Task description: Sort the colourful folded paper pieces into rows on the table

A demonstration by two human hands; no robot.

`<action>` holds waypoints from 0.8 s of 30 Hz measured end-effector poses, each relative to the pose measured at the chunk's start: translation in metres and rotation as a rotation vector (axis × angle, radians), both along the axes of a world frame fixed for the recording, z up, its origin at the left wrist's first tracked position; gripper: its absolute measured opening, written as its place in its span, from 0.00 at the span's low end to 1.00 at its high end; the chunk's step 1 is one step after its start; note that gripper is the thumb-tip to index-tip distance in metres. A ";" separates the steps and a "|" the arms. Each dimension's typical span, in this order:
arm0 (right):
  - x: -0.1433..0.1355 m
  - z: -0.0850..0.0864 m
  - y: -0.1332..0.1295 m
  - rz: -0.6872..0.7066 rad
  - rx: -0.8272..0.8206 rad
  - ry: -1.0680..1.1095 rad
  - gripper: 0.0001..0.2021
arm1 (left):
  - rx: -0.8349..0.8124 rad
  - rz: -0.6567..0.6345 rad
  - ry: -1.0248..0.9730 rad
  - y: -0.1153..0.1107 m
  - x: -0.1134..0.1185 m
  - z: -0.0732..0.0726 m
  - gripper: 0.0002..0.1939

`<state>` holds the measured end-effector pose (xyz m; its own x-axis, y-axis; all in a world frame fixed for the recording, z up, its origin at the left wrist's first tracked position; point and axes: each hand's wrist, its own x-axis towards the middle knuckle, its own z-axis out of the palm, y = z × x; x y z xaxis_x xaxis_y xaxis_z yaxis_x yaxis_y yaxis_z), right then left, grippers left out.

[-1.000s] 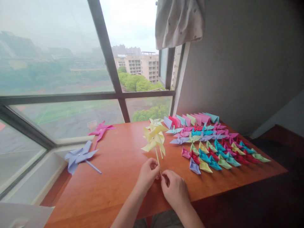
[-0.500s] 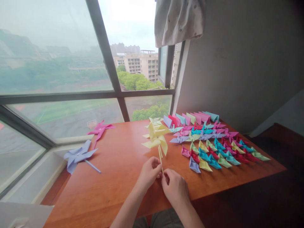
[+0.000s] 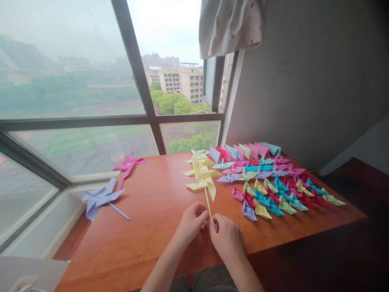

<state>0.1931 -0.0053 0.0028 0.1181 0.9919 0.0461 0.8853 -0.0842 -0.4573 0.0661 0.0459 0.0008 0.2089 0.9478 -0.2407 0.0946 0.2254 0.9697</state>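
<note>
A yellow paper pinwheel (image 3: pixel 200 181) tilts forward over the table, its thin stick (image 3: pixel 208 202) running down to my fingers. My right hand (image 3: pixel 226 235) pinches the stick near its lower end. Closed beside it, my left hand (image 3: pixel 193 223) has its thumb and fingertips at the same stretch of stick. The stick's very end is hidden by my fingers. Just behind, more pale yellow blades and a light green pinwheel (image 3: pixel 199 155) lie on the tabletop, partly covered by the held one.
Rows of folded paper boats (image 3: pixel 279 196), paper cranes (image 3: pixel 249 166) and other folded papers (image 3: pixel 243 151) cover the right of the wooden table (image 3: pixel 136 243). A purple pinwheel (image 3: pixel 101 196) overhangs the left edge, with a pink pinwheel (image 3: pixel 127 163) behind it. Windows (image 3: pixel 73 61) stand beyond.
The yellow pinwheel's head has tipped away from me and now overlaps the yellow blades behind. Its stick has swung slightly right at the bottom, and both hands have shifted a little right.
</note>
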 end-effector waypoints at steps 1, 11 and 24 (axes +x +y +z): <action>0.000 0.000 0.000 0.001 0.001 -0.014 0.10 | 0.010 -0.003 0.003 -0.001 0.000 0.001 0.06; 0.007 -0.006 0.001 0.016 0.044 -0.057 0.11 | 0.175 -0.013 0.133 -0.015 -0.035 0.001 0.10; 0.026 -0.033 0.023 0.050 0.248 0.219 0.17 | 0.110 0.548 1.117 -0.006 -0.203 0.032 0.16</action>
